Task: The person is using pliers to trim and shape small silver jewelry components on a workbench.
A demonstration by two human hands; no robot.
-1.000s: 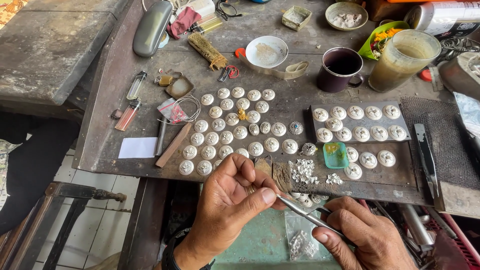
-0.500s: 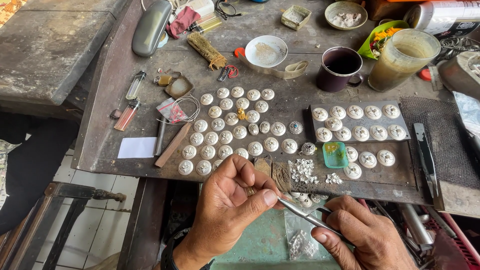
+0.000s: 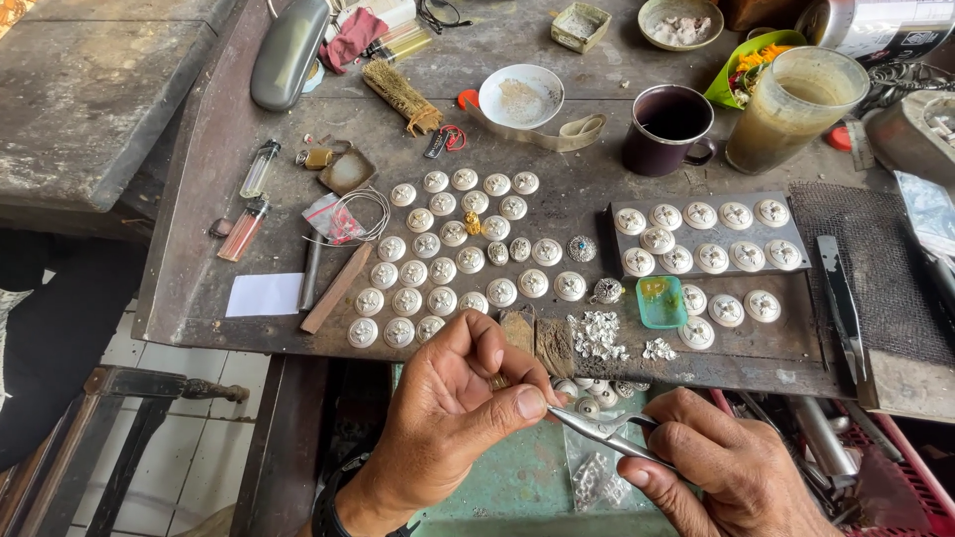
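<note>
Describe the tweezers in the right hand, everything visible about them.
The tweezers are slim, bright bare metal, with two narrow arms that taper to a fine point. They lie nearly level, tilted slightly up toward the left, over the green tray below the bench edge. The right hand pinches their rear part between thumb and fingers, hiding that end. The tips meet the left hand at its thumb and forefinger, where a small piece is pinched; whether the tips grip it cannot be told.
</note>
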